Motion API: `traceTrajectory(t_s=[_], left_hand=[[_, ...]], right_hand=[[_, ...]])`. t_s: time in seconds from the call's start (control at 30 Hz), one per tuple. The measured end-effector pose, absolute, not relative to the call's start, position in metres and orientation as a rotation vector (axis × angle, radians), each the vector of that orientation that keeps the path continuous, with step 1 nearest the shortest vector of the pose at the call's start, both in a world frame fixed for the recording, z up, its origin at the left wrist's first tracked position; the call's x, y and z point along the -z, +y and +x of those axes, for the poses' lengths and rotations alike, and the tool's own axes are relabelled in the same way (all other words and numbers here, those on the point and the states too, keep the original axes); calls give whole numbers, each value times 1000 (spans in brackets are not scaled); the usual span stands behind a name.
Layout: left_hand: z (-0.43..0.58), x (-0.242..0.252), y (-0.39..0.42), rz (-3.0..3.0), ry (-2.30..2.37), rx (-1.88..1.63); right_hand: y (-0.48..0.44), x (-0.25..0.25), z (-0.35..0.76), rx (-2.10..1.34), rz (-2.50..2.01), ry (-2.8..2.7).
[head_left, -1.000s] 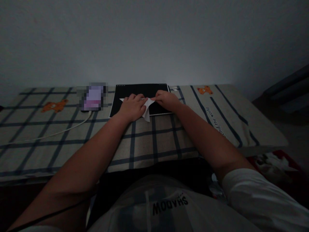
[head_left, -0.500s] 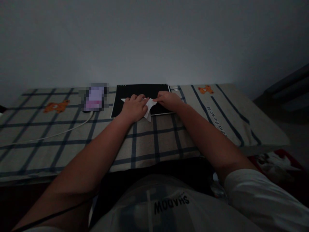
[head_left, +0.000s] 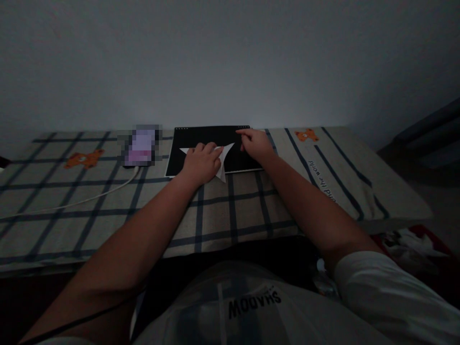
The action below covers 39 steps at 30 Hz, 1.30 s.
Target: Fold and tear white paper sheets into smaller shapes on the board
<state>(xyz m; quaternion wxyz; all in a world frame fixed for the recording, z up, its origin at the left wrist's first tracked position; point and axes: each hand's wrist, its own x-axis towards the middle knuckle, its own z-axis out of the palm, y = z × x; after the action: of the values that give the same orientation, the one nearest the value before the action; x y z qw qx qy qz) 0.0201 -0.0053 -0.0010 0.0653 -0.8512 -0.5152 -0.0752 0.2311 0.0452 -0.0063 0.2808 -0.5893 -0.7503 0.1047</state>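
A white folded paper (head_left: 227,151) with pointed corners lies on a black notebook (head_left: 212,135) with punched holes along its far edge. One paper tip hangs past the notebook's near edge. My left hand (head_left: 201,164) rests on the paper's middle, fingers laid out over it, hiding part of it. Just right of the paper's right tip, my right hand (head_left: 257,144) is apart from the paper, above the notebook's right side. Its index finger points left and the other fingers are bent, with nothing visible in them.
A phone (head_left: 142,146), blurred out, lies left of the notebook with a white cable (head_left: 108,192) running left. A checked cloth (head_left: 215,215) covers the table, which meets a wall (head_left: 230,62). A red container (head_left: 419,235) with white scraps stands low at the right.
My right hand has let go of the paper's right tip and moved slightly right and away. That tip now shows fully, spread to the right. My left hand stays on the paper.
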Motion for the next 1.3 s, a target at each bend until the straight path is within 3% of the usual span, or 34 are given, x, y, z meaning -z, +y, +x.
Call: traceTrajectory(t_s=[0.23, 0.67, 1.3], left_hand=[[21, 2, -5, -2555, -1561, 211], [21, 1, -6, -2562, -1560, 212], [27, -1, -9, -2497, -1605, 102]], right_hand=[[49, 13, 212, -560, -1489, -1918], [45, 17, 218, -359, -1536, -2072], [47, 18, 217, -428, -1489, -2061]])
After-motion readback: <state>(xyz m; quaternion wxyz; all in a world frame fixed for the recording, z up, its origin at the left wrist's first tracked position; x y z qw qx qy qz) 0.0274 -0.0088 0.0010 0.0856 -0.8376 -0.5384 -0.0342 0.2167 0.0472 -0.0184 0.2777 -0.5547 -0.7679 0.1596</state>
